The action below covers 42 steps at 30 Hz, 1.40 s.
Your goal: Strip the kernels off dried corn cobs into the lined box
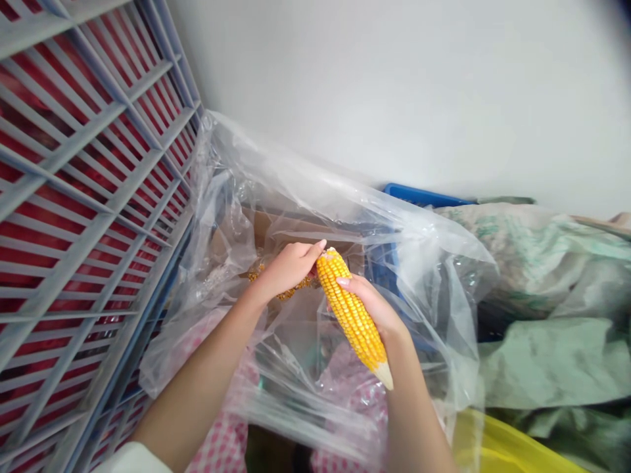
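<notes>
Flanking corn (349, 306): plastic (438, 253), crate (111, 210), sacks (552, 364).

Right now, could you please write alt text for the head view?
A right hand holds a yellow corn cob while the left hand is at its upper end, above clear plastic sheeting. A slatted crate fills the left side.

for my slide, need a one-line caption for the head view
Right hand holds a yellow corn cob, left hand at its blunt end, over clear plastic.
</notes>
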### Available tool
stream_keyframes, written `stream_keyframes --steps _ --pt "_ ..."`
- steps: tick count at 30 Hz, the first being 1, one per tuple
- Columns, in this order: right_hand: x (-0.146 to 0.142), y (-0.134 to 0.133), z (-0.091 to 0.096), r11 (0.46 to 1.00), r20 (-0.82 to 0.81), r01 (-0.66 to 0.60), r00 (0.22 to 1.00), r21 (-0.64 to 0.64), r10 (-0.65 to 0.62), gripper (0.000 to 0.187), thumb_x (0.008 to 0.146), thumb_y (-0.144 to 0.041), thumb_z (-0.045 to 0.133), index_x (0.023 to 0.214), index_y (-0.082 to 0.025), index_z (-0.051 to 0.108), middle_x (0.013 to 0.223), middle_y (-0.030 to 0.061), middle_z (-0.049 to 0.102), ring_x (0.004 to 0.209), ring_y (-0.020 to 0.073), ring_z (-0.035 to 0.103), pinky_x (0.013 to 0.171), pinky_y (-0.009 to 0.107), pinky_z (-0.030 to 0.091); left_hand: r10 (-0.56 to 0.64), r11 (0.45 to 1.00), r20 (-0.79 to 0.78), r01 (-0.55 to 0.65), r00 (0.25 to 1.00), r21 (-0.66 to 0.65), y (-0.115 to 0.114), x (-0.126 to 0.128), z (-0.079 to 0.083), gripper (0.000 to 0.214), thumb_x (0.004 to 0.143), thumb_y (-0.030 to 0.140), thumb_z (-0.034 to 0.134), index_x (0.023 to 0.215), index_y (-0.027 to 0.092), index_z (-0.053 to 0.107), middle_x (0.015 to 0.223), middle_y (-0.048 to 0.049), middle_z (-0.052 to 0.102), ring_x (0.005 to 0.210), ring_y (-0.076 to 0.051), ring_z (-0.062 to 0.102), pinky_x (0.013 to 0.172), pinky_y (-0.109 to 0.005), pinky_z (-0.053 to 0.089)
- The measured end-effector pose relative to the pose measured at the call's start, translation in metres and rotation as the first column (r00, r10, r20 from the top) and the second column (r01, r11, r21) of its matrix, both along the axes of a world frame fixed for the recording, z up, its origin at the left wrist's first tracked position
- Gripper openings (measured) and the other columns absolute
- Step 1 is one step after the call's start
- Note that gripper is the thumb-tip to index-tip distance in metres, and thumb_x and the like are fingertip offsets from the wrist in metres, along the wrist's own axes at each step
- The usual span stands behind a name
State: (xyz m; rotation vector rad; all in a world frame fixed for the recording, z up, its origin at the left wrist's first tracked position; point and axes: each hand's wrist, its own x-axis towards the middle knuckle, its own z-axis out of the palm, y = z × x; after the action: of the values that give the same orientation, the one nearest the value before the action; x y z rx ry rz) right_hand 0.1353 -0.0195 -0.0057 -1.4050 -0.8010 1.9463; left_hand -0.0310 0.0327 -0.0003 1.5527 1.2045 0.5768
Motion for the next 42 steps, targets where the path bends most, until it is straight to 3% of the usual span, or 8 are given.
stream_keyframes --steps 6,19,22,26,30,34,37,42 --pt "0.000 0.001 0.002 1.000 -0.033 0.011 0.999 0.019 -0.010 0.031 0.066 -0.041 0.065 0.083 -0.016 0.058 0.059 0.0014 0.063 0.050 0.0137 0.059 0.042 0.020 0.045 -0.100 0.989 0.170 0.116 0.980 -0.089 0.000 -0.001 0.003 0.051 0.080 0.056 0.038 0.089 0.014 0.064 0.080 -0.0048 0.064 0.066 -0.014 0.053 0.061 -0.024 0.040" --pt "0.000 0.000 -0.001 0.996 -0.008 -0.008 1.000 -0.087 0.008 0.031 0.070 -0.044 0.059 0.084 -0.016 0.059 0.058 0.0014 0.062 0.049 0.0143 0.057 0.043 0.023 0.045 -0.137 0.991 0.076 0.137 0.988 0.000 -0.003 0.003 0.002 0.053 0.086 0.053 0.026 0.080 0.014 0.060 0.076 -0.0031 0.062 0.067 -0.014 0.052 0.066 -0.026 0.039" --pt "0.002 0.000 -0.001 1.000 -0.017 -0.017 1.000 -0.024 0.017 0.030 0.069 -0.044 0.058 0.081 -0.016 0.059 0.056 0.0017 0.061 0.047 0.0138 0.055 0.042 0.023 0.042 -0.080 0.996 0.137 0.083 0.987 -0.017 -0.003 0.003 0.003 0.051 0.085 0.054 0.029 0.083 0.014 0.061 0.080 -0.0035 0.063 0.072 -0.015 0.053 0.069 -0.026 0.040" --pt "0.002 -0.001 -0.001 0.997 -0.076 0.001 0.997 0.071 0.005 0.039 0.071 -0.051 0.046 0.080 -0.016 0.061 0.057 0.0041 0.061 0.048 0.0141 0.053 0.048 0.025 0.042 0.009 0.990 0.307 0.036 0.952 -0.140 -0.005 0.007 0.005 0.051 0.085 0.054 0.029 0.092 0.015 0.061 0.085 -0.0044 0.061 0.079 -0.015 0.054 0.074 -0.026 0.041" --pt "-0.002 -0.002 -0.004 0.982 -0.160 0.100 0.984 0.159 -0.075 0.048 0.070 -0.053 0.038 0.090 -0.016 0.061 0.057 0.0041 0.058 0.052 0.0159 0.052 0.051 0.026 0.041 -0.024 0.980 0.429 0.107 0.903 -0.170 -0.007 0.011 0.008 0.043 0.085 0.051 0.034 0.083 0.014 0.057 0.071 -0.0011 0.054 0.069 -0.012 0.049 0.071 -0.026 0.039" --pt "-0.005 -0.003 -0.002 0.981 -0.171 0.076 0.984 0.180 -0.045 0.048 0.068 -0.053 0.037 0.088 -0.016 0.060 0.047 0.0012 0.051 0.041 0.0129 0.041 0.043 0.024 0.033 -0.092 0.980 0.483 0.164 0.871 -0.109 -0.008 0.010 0.011 0.037 0.086 0.046 0.036 0.073 0.015 0.050 0.064 0.0024 0.044 0.060 -0.008 0.040 0.063 -0.023 0.036" --pt "-0.005 -0.003 0.001 0.987 -0.142 0.031 0.990 0.161 -0.008 0.053 0.066 -0.056 0.036 0.090 -0.015 0.060 0.044 0.0004 0.049 0.037 0.0116 0.036 0.038 0.024 0.027 -0.129 0.978 0.478 0.191 0.869 -0.084 -0.009 0.008 0.012 0.036 0.086 0.046 0.035 0.074 0.015 0.049 0.065 0.0022 0.043 0.059 -0.008 0.039 0.059 -0.022 0.034" --pt "-0.002 -0.003 -0.004 0.994 -0.176 0.017 0.984 0.107 0.002 0.057 0.069 -0.057 0.037 0.095 -0.012 0.060 0.048 0.0019 0.053 0.040 0.0124 0.042 0.039 0.023 0.031 -0.122 0.992 0.323 0.129 0.939 0.001 -0.011 0.007 0.014 0.040 0.088 0.048 0.027 0.073 0.016 0.047 0.063 0.0023 0.044 0.059 -0.010 0.042 0.060 -0.024 0.036"
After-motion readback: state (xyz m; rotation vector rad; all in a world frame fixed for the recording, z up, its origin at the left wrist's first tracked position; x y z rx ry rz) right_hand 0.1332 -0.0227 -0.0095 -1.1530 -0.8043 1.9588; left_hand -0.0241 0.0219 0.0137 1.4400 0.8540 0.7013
